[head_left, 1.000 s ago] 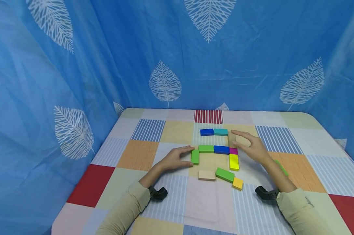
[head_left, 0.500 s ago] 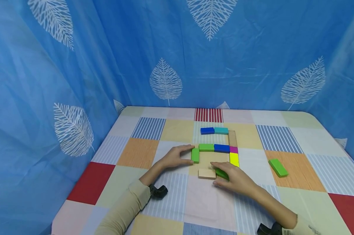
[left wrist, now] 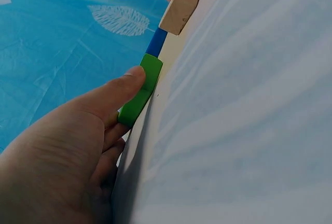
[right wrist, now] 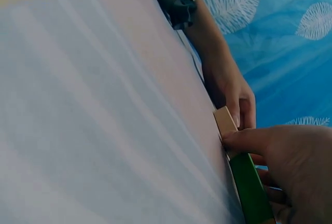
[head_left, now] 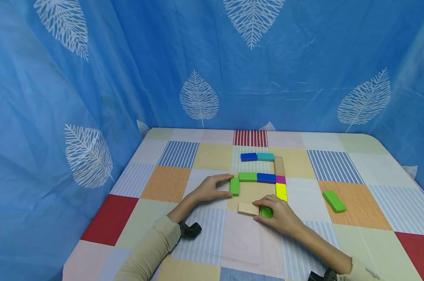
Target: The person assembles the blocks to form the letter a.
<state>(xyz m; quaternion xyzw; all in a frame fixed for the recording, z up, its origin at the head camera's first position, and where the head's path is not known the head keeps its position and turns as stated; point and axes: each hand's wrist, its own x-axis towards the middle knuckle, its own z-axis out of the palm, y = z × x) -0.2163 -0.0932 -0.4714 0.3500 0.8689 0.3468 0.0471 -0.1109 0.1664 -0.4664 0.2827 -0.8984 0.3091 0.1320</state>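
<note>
My left hand [head_left: 209, 189] pinches a green block [head_left: 234, 186] end to end, its thumb on the near end, at the left of a block outline. In the left wrist view my thumb presses the end of that same green block [left wrist: 142, 92]. Lower down, my right hand [head_left: 281, 214] pinches the right end of a plain wooden block [head_left: 247, 209]. Another green block [head_left: 266, 212] lies partly beneath that hand, end against the wooden one. The right wrist view has my thumb on the wooden block [right wrist: 224, 120], close to the second green block [right wrist: 251, 187].
Behind the hands lie a green block [head_left: 248, 177], a blue block [head_left: 266, 178], a magenta block [head_left: 280, 179] and a yellow block [head_left: 281, 191]. Farther back are an upright-set wooden block [head_left: 279, 167], a teal block [head_left: 266, 157] and another blue one. A loose green block [head_left: 334, 201] lies right.
My right hand has come from the far wooden block down to the near row and now grips the near wooden block, whose right end has shifted slightly nearer me. My left hand stays put.
</note>
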